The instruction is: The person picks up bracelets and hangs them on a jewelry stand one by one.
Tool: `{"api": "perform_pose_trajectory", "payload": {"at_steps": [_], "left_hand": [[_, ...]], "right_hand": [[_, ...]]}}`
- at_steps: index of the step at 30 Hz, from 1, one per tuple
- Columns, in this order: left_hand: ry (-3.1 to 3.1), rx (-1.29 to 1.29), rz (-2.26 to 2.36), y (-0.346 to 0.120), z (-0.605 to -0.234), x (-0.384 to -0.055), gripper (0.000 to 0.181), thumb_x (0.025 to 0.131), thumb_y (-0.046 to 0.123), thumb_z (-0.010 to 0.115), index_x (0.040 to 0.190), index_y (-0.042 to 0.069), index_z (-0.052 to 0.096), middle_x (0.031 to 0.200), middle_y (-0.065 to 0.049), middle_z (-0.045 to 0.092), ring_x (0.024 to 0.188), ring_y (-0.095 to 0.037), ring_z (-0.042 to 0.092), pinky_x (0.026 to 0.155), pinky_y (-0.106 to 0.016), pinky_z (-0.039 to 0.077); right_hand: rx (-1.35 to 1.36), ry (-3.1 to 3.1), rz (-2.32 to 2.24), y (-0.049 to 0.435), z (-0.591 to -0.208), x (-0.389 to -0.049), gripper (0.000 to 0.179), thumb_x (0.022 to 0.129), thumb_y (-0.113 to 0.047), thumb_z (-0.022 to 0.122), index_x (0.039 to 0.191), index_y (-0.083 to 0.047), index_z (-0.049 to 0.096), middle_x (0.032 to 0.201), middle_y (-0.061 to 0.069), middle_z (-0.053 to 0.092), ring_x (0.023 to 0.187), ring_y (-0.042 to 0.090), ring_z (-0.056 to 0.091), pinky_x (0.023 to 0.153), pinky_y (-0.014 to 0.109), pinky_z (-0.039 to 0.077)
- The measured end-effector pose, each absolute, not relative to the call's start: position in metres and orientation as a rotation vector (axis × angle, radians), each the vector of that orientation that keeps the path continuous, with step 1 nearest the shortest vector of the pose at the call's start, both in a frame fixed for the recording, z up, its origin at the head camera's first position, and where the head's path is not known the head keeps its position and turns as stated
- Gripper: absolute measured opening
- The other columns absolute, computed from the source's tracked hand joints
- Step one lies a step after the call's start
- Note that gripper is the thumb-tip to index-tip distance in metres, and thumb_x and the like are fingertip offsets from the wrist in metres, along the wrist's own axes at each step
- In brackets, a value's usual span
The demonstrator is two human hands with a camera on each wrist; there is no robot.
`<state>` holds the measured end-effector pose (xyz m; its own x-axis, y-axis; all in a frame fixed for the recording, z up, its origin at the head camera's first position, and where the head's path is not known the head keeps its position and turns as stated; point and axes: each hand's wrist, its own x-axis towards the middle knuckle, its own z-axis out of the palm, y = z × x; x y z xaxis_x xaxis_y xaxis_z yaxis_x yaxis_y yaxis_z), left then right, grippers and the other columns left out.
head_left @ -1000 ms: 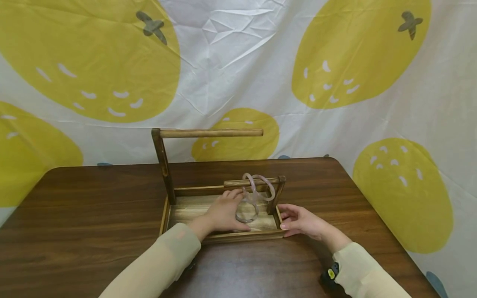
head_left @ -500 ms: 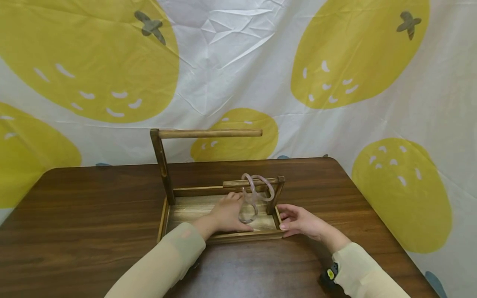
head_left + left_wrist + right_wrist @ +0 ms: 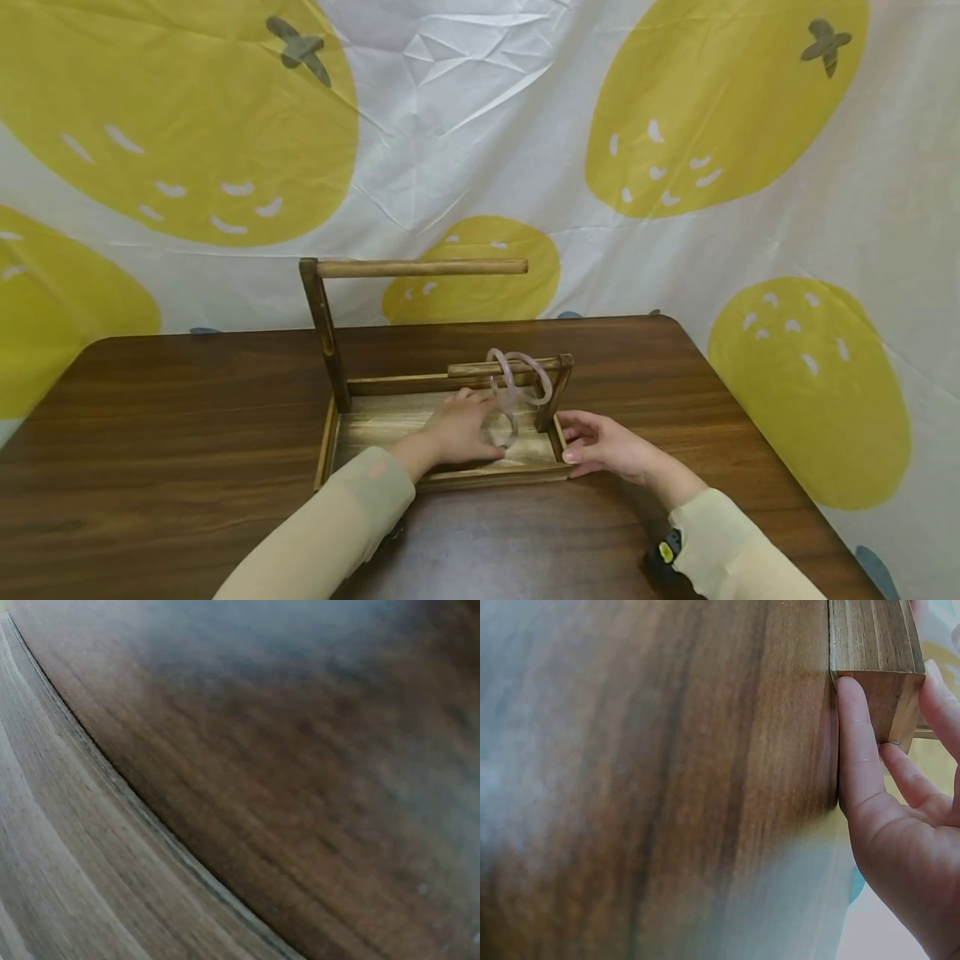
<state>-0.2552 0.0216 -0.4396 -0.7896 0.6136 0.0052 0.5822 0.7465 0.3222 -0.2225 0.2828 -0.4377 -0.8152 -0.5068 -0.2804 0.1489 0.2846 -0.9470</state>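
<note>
Left hand over the tray floor, palm down, thumb spread apart from the fingers, gap facing three o'clock. Low clear ring sits in that gap, its nine o'clock side lost against the hand. Cannot tell whether the fingertips pinch it or only lie round it; left wrist view shows no fingers.

Right hand at the tray's four o'clock corner: thumb on the rim, fairly straight fingers against the outer end wall. No ring in it.

Wooden tray lies with its long axis nine to three. Short bar runs the same way above its three o'clock end, fixed to a post there, free end toward nine. Two pale rings, as far as can be made out, hang on it. Whether the low ring touches them, cannot tell.

Key relation, my judgement: low ring lies at three from the left hand, nine to ten from the right; left is much the nearer. Bar's free end stands about twelve from the left hand, so the low ring is on the post side of that end.
</note>
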Motion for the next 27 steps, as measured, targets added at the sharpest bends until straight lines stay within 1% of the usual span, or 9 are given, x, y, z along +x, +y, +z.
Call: {"api": "perform_pose_trajectory", "payload": {"at_steps": [1,7,10,13,18,21,24,27], "left_hand": [[2.837,0.982,0.486,0.021,-0.439,-0.255,0.067,0.078,0.048,0.069,0.136,0.023,0.048,0.142,-0.005,0.046,0.124,-0.026,0.044,0.105,-0.045,0.037],[2.828,0.970,0.484,0.020,-0.437,-0.258,0.066,0.075,0.044,0.071,0.132,0.017,0.053,0.138,-0.007,0.047,0.117,-0.025,0.046,0.094,-0.040,0.046],[2.836,0.949,0.464,0.018,-0.435,-0.258,0.067,0.072,0.042,0.072,0.132,0.018,0.054,0.128,-0.007,0.052,0.107,-0.023,0.047,0.087,-0.037,0.048],[2.856,0.948,0.441,0.015,-0.434,-0.257,0.070,0.071,0.042,0.072,0.134,0.018,0.053,0.120,-0.006,0.053,0.101,-0.022,0.048,0.083,-0.035,0.049],[2.878,0.944,0.409,0.011,-0.432,-0.257,0.069,0.070,0.045,0.072,0.130,0.015,0.057,0.116,-0.006,0.052,0.097,-0.021,0.047,0.081,-0.032,0.048],[2.869,0.927,0.398,0.010,-0.431,-0.257,0.066,0.069,0.045,0.072,0.127,0.016,0.059,0.113,-0.005,0.052,0.096,-0.021,0.046,0.079,-0.032,0.048],[2.847,0.911,0.393,0.008,-0.430,-0.258,0.061,0.070,0.043,0.072,0.123,0.016,0.060,0.116,-0.005,0.050,0.098,-0.021,0.045,0.081,-0.033,0.048],[2.843,0.907,0.392,0.006,-0.430,-0.259,0.060,0.070,0.042,0.071,0.122,0.015,0.059,0.117,-0.005,0.050,0.096,-0.021,0.044,0.080,-0.033,0.047]], "right_hand": [[-0.315,2.015,-1.571,0.283,-0.438,-0.223,0.082,0.086,-0.013,0.067,0.143,0.013,0.014,0.125,0.031,0.039,0.092,0.016,0.058,0.081,0.040,0.055],[-0.302,2.016,-1.571,0.284,-0.438,-0.223,0.083,0.085,-0.014,0.068,0.143,0.013,0.015,0.125,0.030,0.039,0.092,0.016,0.057,0.081,0.041,0.055],[-0.304,2.013,-1.572,0.284,-0.437,-0.223,0.084,0.085,-0.015,0.068,0.143,0.013,0.015,0.125,0.030,0.039,0.093,0.016,0.057,0.081,0.041,0.055],[-0.313,2.011,-1.571,0.284,-0.438,-0.223,0.083,0.085,-0.015,0.068,0.143,0.013,0.014,0.125,0.031,0.040,0.093,0.016,0.057,0.081,0.040,0.055],[-0.325,2.017,-1.563,0.283,-0.437,-0.223,0.083,0.086,-0.015,0.068,0.142,0.014,0.014,0.126,0.032,0.040,0.093,0.015,0.058,0.081,0.040,0.055],[-0.312,2.019,-1.561,0.283,-0.437,-0.223,0.083,0.086,-0.015,0.068,0.142,0.014,0.015,0.127,0.032,0.039,0.093,0.016,0.058,0.081,0.040,0.055],[-0.297,2.021,-1.559,0.283,-0.436,-0.223,0.082,0.086,-0.014,0.067,0.143,0.013,0.015,0.127,0.033,0.039,0.093,0.017,0.058,0.081,0.041,0.055],[-0.300,2.025,-1.555,0.283,-0.436,-0.223,0.082,0.086,-0.014,0.067,0.143,0.013,0.014,0.128,0.033,0.038,0.093,0.016,0.058,0.082,0.041,0.055]]}}
